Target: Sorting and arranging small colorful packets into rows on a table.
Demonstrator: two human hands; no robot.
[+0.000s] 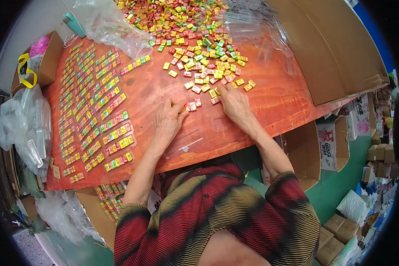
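Red tabletop lies open between the right hand and cardboard's edge.

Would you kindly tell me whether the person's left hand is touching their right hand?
Apart: the head view shows red tabletop and a short row of small boxes between the left hand and the right hand.

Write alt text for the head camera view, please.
A person's left hand is at a short row of small boxes on a red table, the right hand at the near edge of a loose pile; more rows line the table's left side.
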